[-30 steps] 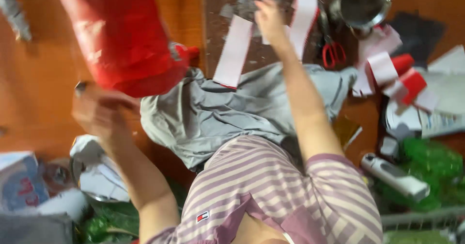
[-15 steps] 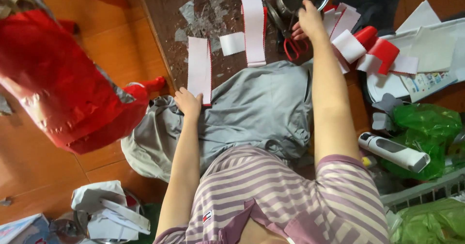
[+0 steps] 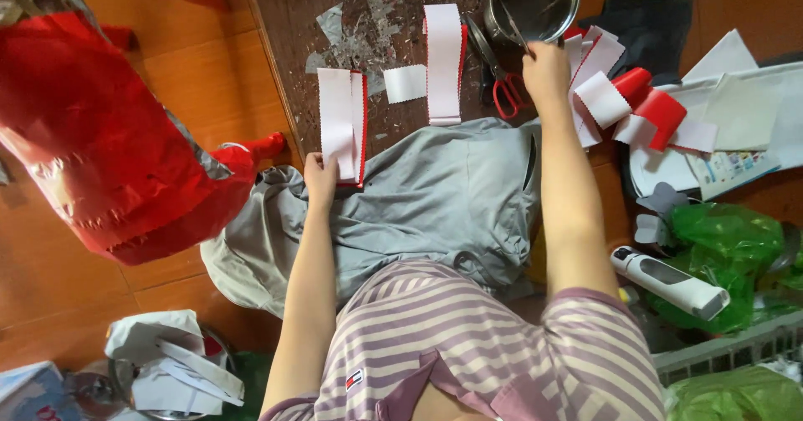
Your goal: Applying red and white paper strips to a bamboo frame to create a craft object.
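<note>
The left hand [image 3: 319,174] rests on the near end of a white fabric strip with a red edge [image 3: 340,124]. The fingers are bent down on the strip's lower end, pressing or pinching it; how firm the hold is I cannot tell. The strip lies on the dark wooden board [image 3: 284,45], its long axis going straight away from the person, so almost all its length is beyond the hand, and its near end just reaches the grey cloth [image 3: 418,204] spread over the lap.

The right hand [image 3: 545,74] is further away, up at the rim of a steel pot [image 3: 527,3]. It is closed around a thin stick-like tool [image 3: 512,26] that points into the pot; what the tool is I cannot tell. Just left of this hand lie scissors with red handles [image 3: 504,86], and beyond them a longer white strip [image 3: 443,61], also lengthwise away from the person, and a small white square piece [image 3: 405,83]. The left hand is clearly the nearer one to the red-edged strip; the right hand is well apart from it.

To the right of the right hand is a heap of white and red fabric pieces [image 3: 623,103]. On the floor to the left stands a big red plastic bag [image 3: 100,153]. A white handheld device [image 3: 669,280] and green plastic bags [image 3: 728,237] lie at the right side
</note>
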